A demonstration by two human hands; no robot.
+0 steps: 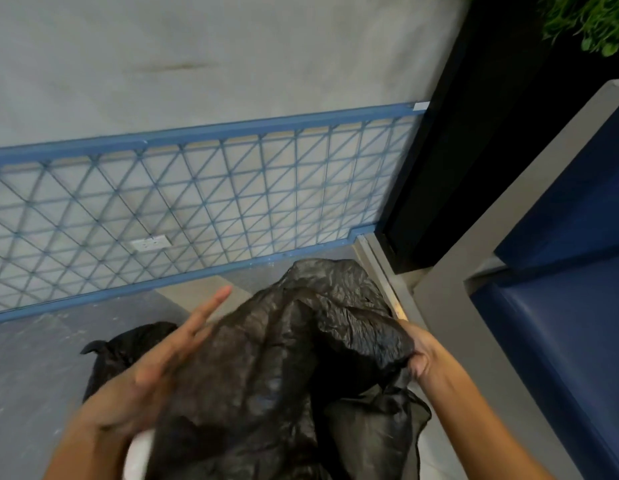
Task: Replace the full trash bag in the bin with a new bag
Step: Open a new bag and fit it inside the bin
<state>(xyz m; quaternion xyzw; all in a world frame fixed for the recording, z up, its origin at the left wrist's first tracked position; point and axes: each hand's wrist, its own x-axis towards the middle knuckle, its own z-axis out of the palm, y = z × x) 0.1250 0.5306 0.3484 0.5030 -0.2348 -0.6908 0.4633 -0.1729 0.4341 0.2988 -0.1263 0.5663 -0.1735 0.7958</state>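
Observation:
A thin black new bag (284, 368) billows in front of me, puffed up and crumpled. My right hand (420, 355) pinches its right edge in closed fingers. My left hand (169, 362) lies flat against the bag's left side with fingers straight and spread. A white rim of the bin (138, 452) peeks out under the bag at the bottom, mostly hidden. On the floor behind my left hand sits the tied full trash bag (124, 348), black and knotted at the top.
A blue mesh barrier (197, 202) runs along the grey wall ahead, with a wall socket (150, 244) behind it. A dark blue seat (560, 306) and a grey ledge (450, 289) stand at the right. A black column (474, 150) rises beside them.

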